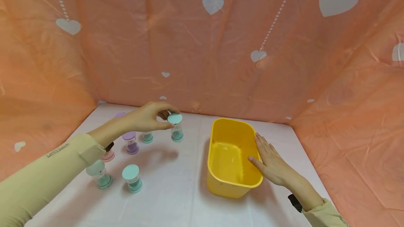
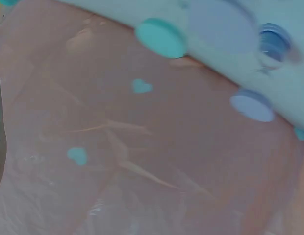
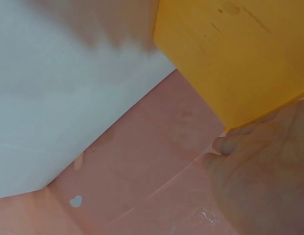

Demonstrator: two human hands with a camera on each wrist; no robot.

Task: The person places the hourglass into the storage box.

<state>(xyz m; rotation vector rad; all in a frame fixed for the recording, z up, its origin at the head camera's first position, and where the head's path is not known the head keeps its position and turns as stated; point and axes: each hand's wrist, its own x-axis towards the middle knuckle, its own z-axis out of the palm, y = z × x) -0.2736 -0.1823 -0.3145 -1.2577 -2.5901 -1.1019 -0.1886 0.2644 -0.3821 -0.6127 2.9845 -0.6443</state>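
Note:
My left hand (image 1: pixel 154 116) reaches over the table with thumb and fingers around the top of a teal-capped sand timer (image 1: pixel 177 134), which is upright. Only a sliver of that hand shows at the edge of the left wrist view. Close by its wrist are a purple sand timer (image 1: pixel 130 143) and another teal one (image 1: pixel 147 137), partly covered by the forearm. My right hand (image 1: pixel 273 162) holds the right side of a yellow plastic bin (image 1: pixel 227 188), thumb over the rim on the inside and fingers along the outer wall. Nothing lies in the bin.
Nearer the front left stand two teal sand timers (image 1: pixel 132 178), with a pink one (image 1: pixel 108 155) partly behind the left sleeve. A second purple cap (image 1: pixel 120 115) shows beyond the forearm. Orange cloth (image 1: pixel 189 62) with white hearts walls the white table (image 1: pixel 176 199) at the back and sides.

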